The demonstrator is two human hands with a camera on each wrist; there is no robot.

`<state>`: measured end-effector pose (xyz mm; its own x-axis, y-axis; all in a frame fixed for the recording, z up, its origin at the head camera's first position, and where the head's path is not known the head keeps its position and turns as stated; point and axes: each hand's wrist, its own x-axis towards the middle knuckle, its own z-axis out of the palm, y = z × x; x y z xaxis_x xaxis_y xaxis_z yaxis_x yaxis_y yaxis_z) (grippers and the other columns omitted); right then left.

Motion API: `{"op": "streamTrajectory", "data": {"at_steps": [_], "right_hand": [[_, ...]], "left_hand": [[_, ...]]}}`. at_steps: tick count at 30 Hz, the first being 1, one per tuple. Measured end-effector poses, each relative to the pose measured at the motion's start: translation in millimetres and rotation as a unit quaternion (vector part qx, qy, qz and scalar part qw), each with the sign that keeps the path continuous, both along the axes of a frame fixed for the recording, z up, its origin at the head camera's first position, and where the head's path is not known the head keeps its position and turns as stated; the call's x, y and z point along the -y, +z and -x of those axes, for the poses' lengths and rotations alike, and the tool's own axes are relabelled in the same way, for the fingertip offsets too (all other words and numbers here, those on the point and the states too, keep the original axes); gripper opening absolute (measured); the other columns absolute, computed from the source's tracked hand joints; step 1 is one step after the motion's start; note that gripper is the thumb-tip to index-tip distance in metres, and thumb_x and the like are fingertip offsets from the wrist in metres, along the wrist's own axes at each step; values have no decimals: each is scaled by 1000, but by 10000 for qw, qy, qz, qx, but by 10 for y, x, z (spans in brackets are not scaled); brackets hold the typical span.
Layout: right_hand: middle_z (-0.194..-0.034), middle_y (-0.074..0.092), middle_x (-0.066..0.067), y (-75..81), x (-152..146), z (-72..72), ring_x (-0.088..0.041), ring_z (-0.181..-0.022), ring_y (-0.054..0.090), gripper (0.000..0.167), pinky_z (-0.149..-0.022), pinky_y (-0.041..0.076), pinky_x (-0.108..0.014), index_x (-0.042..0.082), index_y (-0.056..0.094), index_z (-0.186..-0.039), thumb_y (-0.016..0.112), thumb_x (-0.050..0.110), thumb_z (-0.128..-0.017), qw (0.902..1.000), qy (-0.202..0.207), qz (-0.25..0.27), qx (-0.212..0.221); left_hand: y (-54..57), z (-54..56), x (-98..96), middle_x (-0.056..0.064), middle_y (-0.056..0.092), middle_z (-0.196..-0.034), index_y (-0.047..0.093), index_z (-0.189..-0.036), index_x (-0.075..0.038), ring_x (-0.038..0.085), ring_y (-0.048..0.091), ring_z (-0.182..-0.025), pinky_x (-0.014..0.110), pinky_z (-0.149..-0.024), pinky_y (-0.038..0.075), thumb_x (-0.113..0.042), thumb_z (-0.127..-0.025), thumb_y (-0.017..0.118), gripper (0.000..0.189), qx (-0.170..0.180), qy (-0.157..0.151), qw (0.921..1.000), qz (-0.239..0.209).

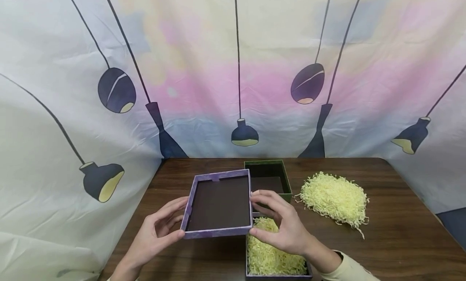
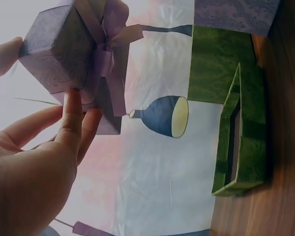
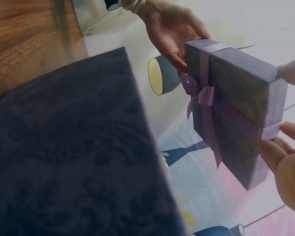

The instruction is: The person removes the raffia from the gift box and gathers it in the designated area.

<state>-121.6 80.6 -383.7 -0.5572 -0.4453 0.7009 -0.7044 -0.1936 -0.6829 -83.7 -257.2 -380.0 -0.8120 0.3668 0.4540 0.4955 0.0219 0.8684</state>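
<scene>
The purple lid [image 1: 223, 204] is held up at the lower centre of the head view, opposite sides pinched in the partly closed grip of left hand [image 1: 147, 235] and right hand [image 1: 289, 228], best kept light and even to avoid crushing its ribbon bow [image 3: 205, 96].

Left hand [image 1: 153, 230], right hand [image 1: 285, 224] raised apart; palms inward; both pinching, fingers bent

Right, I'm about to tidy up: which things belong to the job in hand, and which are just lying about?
Likely in the job:
purple patterned cardboard lid, held by left hand and right hand
purple rectangular box of pale yellow shredded filler

Apparently lying about:
green rectangular open box
shallow green open-faced piece
loose pale yellow shredded heap
</scene>
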Motion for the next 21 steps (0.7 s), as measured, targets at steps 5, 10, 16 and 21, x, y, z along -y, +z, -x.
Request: {"op": "streamTrajectory", "data": {"at_steps": [5, 10, 16, 21], "right_hand": [[-131, 46, -27, -26, 48, -38, -27, -127, 51, 58, -101, 48, -43, -10, 50, -130, 75, -9, -79, 9999, 10, -102, 102], [-132, 46, -25, -50, 102, -71, -29, -124, 53, 57, -99, 50, -42, -8, 51, -131, 76, -4, -80, 9995, -37, -291, 132], [-132, 50, -21, -89, 138, -106, -28, -121, 57, 56, -99, 51, -39, -5, 55, -130, 79, 4, -80, 9973, -325, -624, 199], [-131, 51, -19, -116, 178, -130, -27, -119, 59, 54, -97, 52, -37, -2, 57, -129, 80, 6, -80, 9959, -353, -746, 362]], "left_hand": [[-33, -45, 66, 30, 39, -145, 40, -141, 12, 21, 48, -132, 24, -101, 48, 21, -82, 61, 64, -112, 33, 9998, 144], [-80, -89, 128, 31, 39, -144, 41, -141, 11, 17, 48, -133, 24, -101, 48, 20, -82, 63, 64, -88, 80, 9995, 288], [-127, -107, 177, 29, 39, -145, 42, -142, 8, 14, 47, -133, 25, -101, 48, 17, -83, 64, 63, 119, 151, 9984, 529], [-158, -109, 242, 25, 38, -148, 43, -143, 5, 11, 45, -134, 24, -101, 48, 13, -85, 65, 63, 353, 205, 9963, 754]]}}
